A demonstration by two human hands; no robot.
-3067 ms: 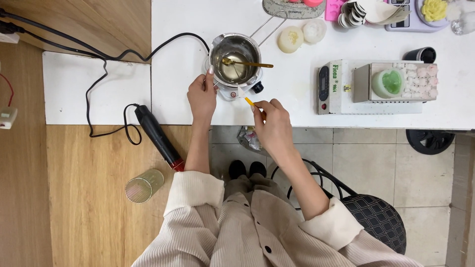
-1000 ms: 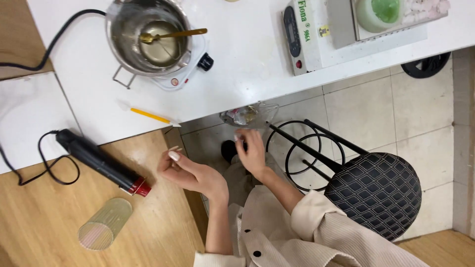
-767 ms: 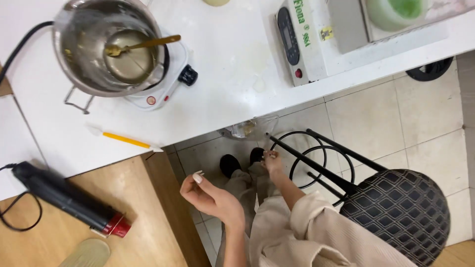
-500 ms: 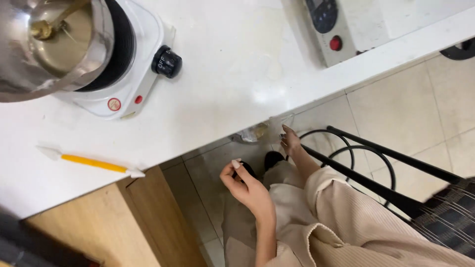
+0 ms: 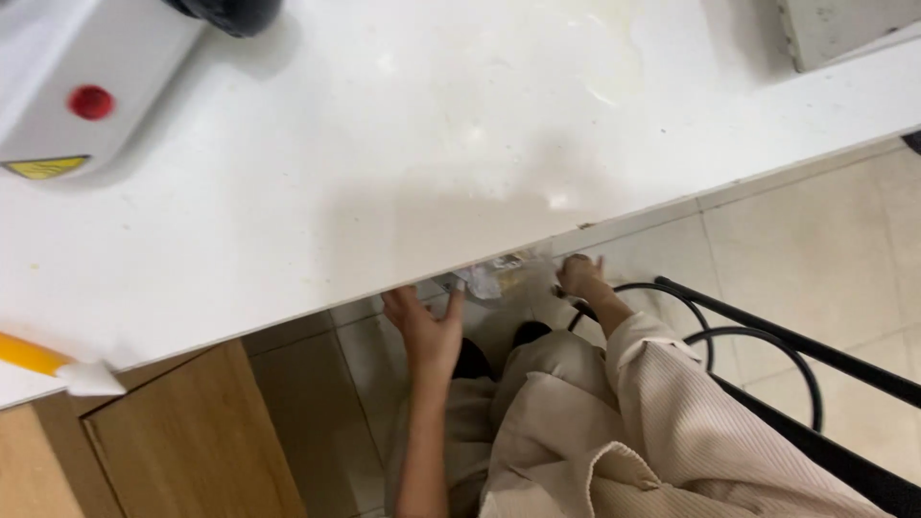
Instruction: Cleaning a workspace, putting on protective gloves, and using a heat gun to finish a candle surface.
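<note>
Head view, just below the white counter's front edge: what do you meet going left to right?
Yellow-handled tool lying at the counter's edge → wooden cabinet → left hand → crinkled clear plastic bag → right hand → black metal stool frame.

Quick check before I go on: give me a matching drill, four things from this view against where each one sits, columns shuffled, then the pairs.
Things:
1. left hand
2. right hand
3. yellow tool
4. red button

Places:
A. lower left edge of the white table
B. on the white appliance, top left
C. below the table edge, by the black stool frame
D. below the table edge, fingers spread, left of the clear bag

Pairs: 1-D, 2-C, 3-A, 4-B
</note>
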